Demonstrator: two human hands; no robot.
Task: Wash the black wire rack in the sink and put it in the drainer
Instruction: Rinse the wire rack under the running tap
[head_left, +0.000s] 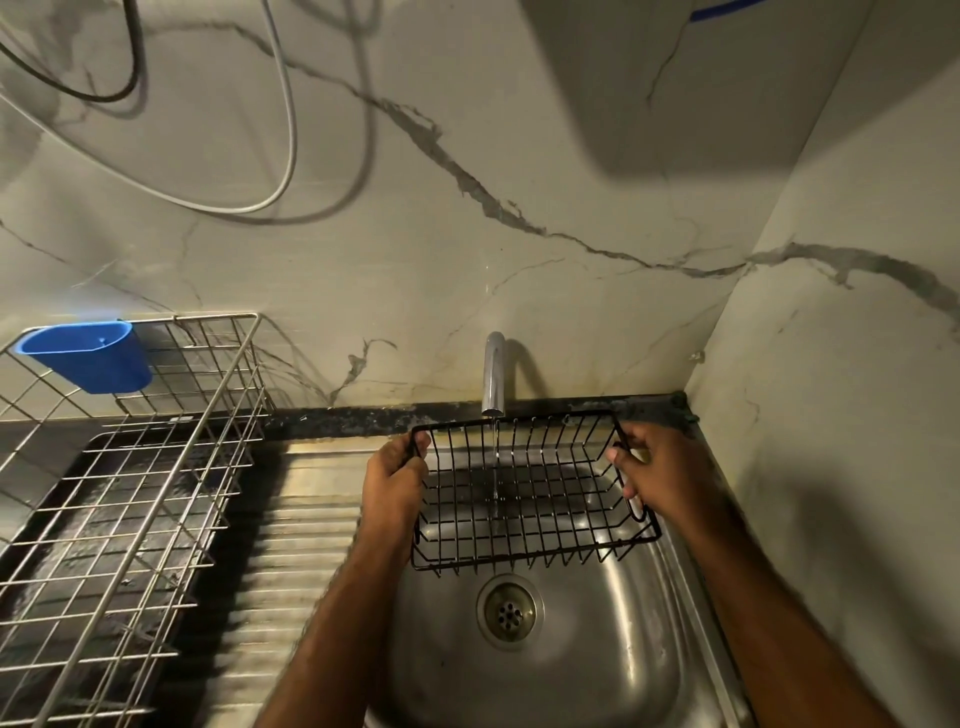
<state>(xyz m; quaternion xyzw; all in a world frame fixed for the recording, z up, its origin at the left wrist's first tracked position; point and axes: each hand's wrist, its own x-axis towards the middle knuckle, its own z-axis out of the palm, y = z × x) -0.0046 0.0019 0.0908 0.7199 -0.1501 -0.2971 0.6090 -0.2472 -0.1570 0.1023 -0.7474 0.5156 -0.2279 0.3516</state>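
While the drain (510, 612) lay nearest in the steel sink (613, 670), the black wire rack (530, 493) hung above the basin under the tap (493, 374), water running through it. The left hand (396, 470) curled round its nine o'clock rim, the right hand (657, 467) gripping at three. At nine o'clock stood the wire drainer (130, 467), a blue cup (88, 356) on its far rail; cables (280, 130) hung on the marble wall (519, 234) at twelve.
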